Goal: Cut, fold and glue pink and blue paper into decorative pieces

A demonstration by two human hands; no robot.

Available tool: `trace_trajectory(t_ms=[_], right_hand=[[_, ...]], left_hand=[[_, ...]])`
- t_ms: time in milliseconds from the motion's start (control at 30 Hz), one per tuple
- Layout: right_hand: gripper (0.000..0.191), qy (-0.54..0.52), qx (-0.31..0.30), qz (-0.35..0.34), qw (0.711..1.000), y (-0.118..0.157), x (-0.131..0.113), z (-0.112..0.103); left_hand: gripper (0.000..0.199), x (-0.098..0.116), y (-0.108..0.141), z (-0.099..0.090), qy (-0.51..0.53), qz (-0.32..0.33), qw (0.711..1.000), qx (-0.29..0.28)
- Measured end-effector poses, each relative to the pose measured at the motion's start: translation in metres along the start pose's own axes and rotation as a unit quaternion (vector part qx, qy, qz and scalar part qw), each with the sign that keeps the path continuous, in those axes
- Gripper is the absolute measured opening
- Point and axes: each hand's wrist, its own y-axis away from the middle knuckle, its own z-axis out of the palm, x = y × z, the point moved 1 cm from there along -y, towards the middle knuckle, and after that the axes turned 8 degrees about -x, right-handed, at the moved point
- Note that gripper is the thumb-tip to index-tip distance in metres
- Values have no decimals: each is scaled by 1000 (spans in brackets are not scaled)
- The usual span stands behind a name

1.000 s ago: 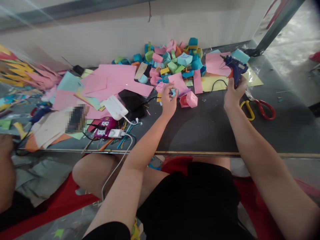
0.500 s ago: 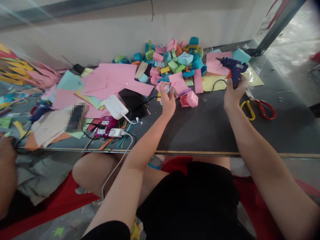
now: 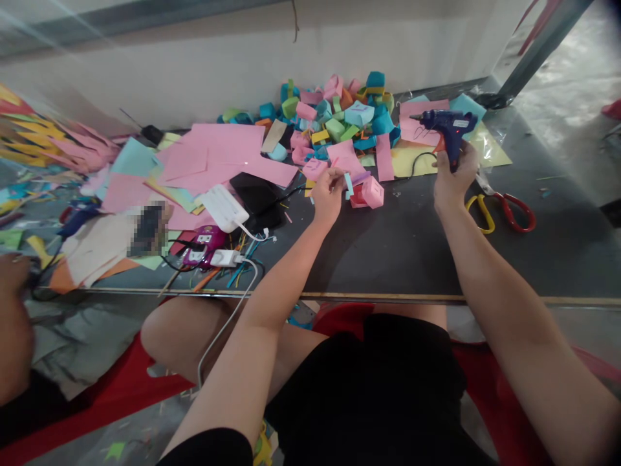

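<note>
My left hand [image 3: 328, 195] pinches a small light-blue paper strip [image 3: 348, 186] above the table. Just right of it sits a small pink paper box [image 3: 372, 192] with a red inside. My right hand [image 3: 455, 173] is wrapped round the handle of a dark blue hot glue gun [image 3: 449, 126], its nozzle pointing left, away from the strip. Below that hand lie scissors [image 3: 517, 212] with one red and one yellow handle loop. Behind my left hand are pink paper pieces [image 3: 343, 155] and a heap of folded coloured paper shapes [image 3: 334, 120].
Pink paper sheets [image 3: 223, 152], a white power bank [image 3: 224, 206], a black phone-like object [image 3: 257, 200] and a magenta power strip [image 3: 206, 244] with cables lie to the left. Another person's hand [image 3: 14, 272] is at the far left. A wall [image 3: 218, 65] stands behind the table.
The strip in my left hand has turned more upright. My right hand has tilted the glue gun, so its nozzle has shifted slightly left.
</note>
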Motion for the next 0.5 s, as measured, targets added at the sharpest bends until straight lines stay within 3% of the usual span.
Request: trace_trajectory(t_ms=[100, 233, 367, 500], right_hand=[[50, 32, -16, -56, 998, 5, -6, -2], [50, 39, -37, -67, 996, 6, -3, 3], [56, -91, -51, -78, 992, 2, 3, 15], [46, -233, -81, -1, 969, 5, -4, 18]], left_hand=[[6, 3, 0, -2, -17, 12, 1000, 16], [6, 5, 0, -5, -41, 37, 998, 30], [18, 2, 0, -5, -77, 51, 995, 39], [25, 0, 0, -5, -116, 74, 990, 43]])
